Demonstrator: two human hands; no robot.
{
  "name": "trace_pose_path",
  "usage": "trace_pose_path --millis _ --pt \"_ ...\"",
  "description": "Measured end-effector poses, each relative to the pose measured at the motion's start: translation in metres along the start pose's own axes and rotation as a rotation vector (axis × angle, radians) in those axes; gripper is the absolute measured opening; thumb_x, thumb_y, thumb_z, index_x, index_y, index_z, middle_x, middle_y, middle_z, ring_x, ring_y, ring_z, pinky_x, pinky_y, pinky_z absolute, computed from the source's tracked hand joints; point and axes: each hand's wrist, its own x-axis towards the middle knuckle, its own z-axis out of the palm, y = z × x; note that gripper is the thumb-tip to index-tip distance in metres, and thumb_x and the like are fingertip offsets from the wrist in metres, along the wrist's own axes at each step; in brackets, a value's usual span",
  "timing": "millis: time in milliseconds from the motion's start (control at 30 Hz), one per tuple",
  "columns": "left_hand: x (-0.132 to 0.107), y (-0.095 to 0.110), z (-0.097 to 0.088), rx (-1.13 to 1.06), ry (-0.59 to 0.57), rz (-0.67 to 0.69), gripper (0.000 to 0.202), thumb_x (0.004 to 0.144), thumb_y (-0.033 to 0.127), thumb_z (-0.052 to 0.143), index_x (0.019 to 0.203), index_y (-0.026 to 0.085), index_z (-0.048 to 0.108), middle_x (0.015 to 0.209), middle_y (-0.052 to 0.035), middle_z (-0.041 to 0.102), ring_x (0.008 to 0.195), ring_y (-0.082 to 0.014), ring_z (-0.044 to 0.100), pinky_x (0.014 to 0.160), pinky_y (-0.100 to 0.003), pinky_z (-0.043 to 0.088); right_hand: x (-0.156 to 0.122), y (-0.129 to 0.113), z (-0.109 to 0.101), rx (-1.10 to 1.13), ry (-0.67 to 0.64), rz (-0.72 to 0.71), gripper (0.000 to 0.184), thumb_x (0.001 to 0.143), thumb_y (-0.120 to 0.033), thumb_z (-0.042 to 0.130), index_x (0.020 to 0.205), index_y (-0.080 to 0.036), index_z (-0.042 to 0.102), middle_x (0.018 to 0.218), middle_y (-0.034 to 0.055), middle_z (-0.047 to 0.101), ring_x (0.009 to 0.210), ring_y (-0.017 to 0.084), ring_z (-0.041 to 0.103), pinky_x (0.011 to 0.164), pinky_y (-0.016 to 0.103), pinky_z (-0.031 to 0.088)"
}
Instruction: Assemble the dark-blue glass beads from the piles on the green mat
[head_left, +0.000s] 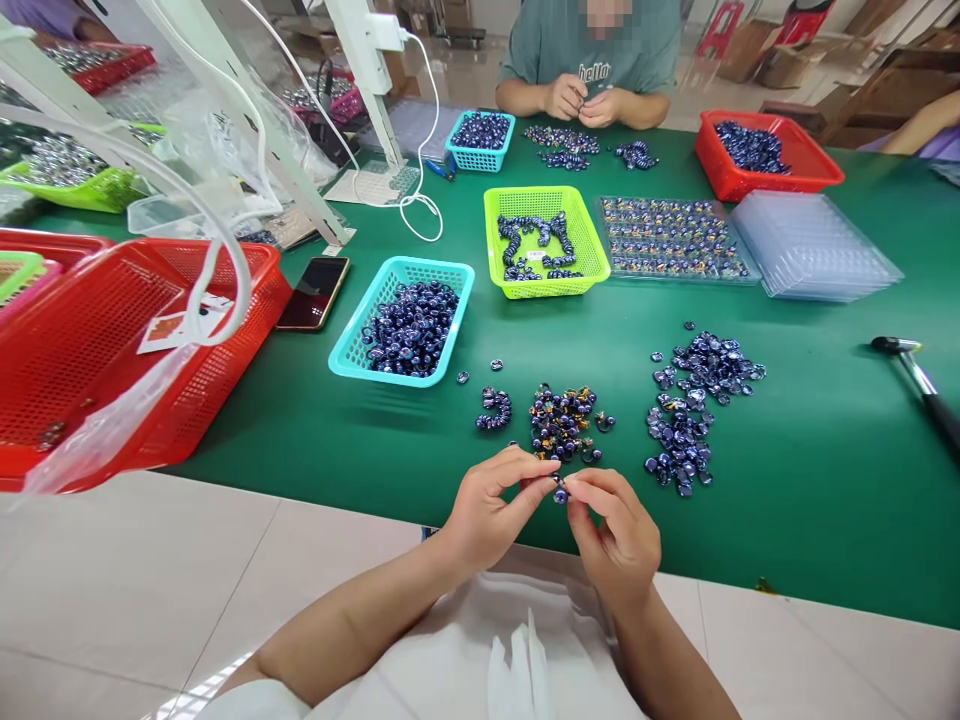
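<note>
My left hand [501, 505] and my right hand [616, 528] meet near the table's front edge, both with fingers pinched. Between their fingertips is a small dark blue shiny round part [560, 495], gripped from both sides; its exact kind is too small to make out. Just beyond lies a pile of blue parts with orange bits [562, 420]. A short curved row of blue parts [493, 410] sits left of that pile. Over to the right are loose shiny blue caps [682, 440] in a spread heap.
On the green table [810, 420] stand a light blue basket [341, 365], a lime basket [551, 290], a red basket [765, 185] and a filled clear tray [675, 240]. A hammer [919, 380] lies right, a phone [315, 293] left. Across sits another person [592, 75], hands working.
</note>
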Motion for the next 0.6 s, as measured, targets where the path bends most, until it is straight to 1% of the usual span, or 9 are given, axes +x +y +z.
trace_pose_path --millis 167,333,600 --pt "0.0002 -0.0012 -0.0002 -0.018 -0.006 0.010 0.016 0.087 0.014 0.068 0.100 0.017 0.078 0.079 -0.0048 0.072 0.072 -0.0147 0.064 0.083 -0.032 0.051 0.0000 -0.0003 -0.0003 0.002 -0.008 0.003 0.047 0.083 0.006 0.060 0.116 -0.026 0.065 0.100 0.0052 0.068 0.087 0.017 0.066 0.069 0.031 0.057" --pt "0.0004 -0.0017 -0.0006 0.017 -0.010 0.037 0.016 0.087 0.013 0.068 0.099 0.017 0.077 0.078 -0.0044 0.072 0.071 -0.0147 0.065 0.087 -0.035 0.049 0.0008 -0.0010 -0.0001 -0.010 -0.011 0.001 0.047 0.083 0.006 0.060 0.117 -0.027 0.065 0.099 0.0053 0.068 0.087 0.018 0.066 0.069 0.031 0.057" --pt "-0.0028 -0.0029 -0.0011 0.099 -0.018 0.067 0.016 0.086 0.013 0.066 0.099 0.017 0.076 0.079 -0.0049 0.071 0.069 -0.0148 0.064 0.090 -0.039 0.049 0.0000 -0.0013 0.0010 -0.036 -0.018 -0.013 0.045 0.083 0.004 0.060 0.116 -0.026 0.065 0.098 0.0062 0.068 0.086 0.019 0.066 0.068 0.032 0.057"
